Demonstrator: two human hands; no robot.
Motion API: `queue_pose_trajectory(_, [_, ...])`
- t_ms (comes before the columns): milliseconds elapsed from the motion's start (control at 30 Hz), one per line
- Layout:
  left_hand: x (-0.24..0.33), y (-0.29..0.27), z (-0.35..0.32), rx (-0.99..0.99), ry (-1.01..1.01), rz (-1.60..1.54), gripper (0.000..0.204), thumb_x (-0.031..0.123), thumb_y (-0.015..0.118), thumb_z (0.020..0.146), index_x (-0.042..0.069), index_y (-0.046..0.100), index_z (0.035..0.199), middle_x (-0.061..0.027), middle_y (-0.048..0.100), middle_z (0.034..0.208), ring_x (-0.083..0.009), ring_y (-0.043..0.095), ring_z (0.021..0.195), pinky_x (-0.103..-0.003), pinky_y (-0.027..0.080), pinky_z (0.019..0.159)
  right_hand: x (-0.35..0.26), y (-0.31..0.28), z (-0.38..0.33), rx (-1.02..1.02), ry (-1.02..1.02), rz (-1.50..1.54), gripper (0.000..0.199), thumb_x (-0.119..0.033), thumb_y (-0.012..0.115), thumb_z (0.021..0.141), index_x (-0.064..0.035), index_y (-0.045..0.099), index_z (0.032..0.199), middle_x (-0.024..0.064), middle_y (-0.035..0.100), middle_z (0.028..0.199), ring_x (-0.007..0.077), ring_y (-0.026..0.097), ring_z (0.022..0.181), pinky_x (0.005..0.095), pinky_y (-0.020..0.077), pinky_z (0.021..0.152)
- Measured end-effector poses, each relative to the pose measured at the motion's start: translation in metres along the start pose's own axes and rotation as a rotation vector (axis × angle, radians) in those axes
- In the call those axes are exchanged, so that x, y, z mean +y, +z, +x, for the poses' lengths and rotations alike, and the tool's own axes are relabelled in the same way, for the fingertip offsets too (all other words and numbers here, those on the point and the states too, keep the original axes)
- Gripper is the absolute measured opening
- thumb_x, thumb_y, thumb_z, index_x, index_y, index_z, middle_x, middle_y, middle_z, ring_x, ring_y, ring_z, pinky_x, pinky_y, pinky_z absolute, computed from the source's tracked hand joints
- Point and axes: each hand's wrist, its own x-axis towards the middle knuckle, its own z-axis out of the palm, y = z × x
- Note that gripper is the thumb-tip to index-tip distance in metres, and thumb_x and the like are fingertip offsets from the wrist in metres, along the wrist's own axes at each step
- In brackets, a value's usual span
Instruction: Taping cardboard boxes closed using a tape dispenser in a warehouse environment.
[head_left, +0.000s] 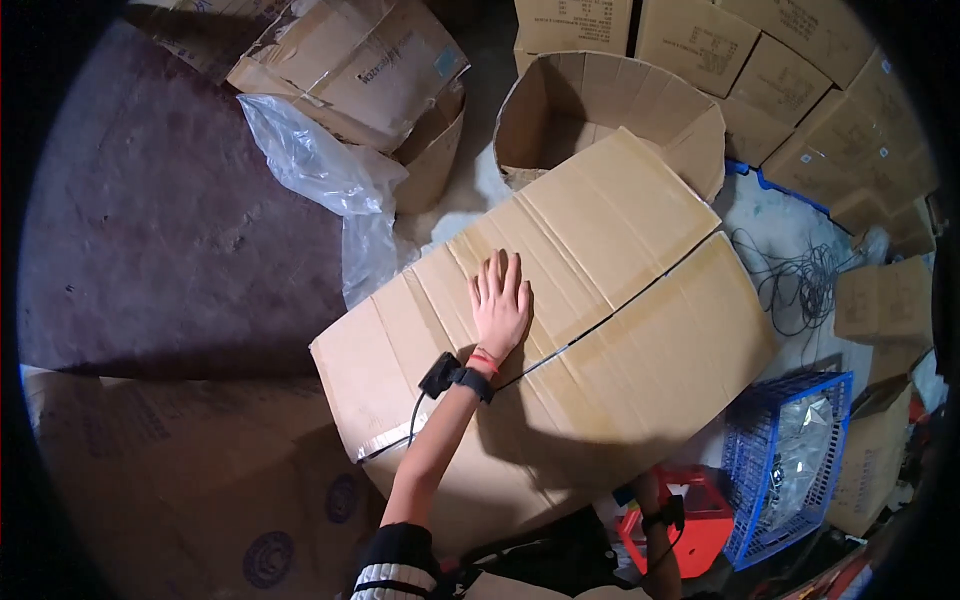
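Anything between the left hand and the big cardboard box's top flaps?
Nothing visible. The left hand lies flat, palm down, on a top flap of the box, beside the seam where the two flaps meet. The right hand is hidden below the box's near edge; only its forearm shows, by the red crate.

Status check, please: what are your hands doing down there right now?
Left hand flat on big cardboard box, fingers open. Right hand hidden below box edge. Blue crate beside.

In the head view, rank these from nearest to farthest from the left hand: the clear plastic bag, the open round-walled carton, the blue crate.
From the left hand, flat on the big box:
1. Clear plastic bag, up and to its left.
2. Open round-walled carton, above, slightly right.
3. Blue crate, lower right.
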Motion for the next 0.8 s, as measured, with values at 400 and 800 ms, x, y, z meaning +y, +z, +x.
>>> queue_pose_trajectory(400, [0.004,0.012,0.003,0.021,0.059,0.065,0.045,0.032,0.03,0.09,0.022,0.028,0.134,-0.0037,0.026,0.139,-0.0317,0.021,0.127,-0.051,0.014,0.102,0.002,-0.011,-0.014,0.016,0.016,0.024,0.06,-0.057,0.056,0.07,0.0027,0.062,0.072,0.0214,0.059,0.063,0.0363,0.061,0.066,0.0431,0.0458,0.058])
queue_pose_trajectory(800, [0.02,0.008,-0.047,-0.009,0.101,0.037,0.049,0.032,0.031,0.089,0.014,0.025,0.134,-0.008,0.023,0.139,-0.0274,0.019,0.129,-0.048,0.014,0.103,-0.025,-0.064,-0.053,0.351,0.082,0.316,0.059,-0.054,0.054,0.074,0.0045,0.062,0.073,0.0201,0.059,0.062,0.0342,0.061,0.064,0.0404,0.0457,0.055])
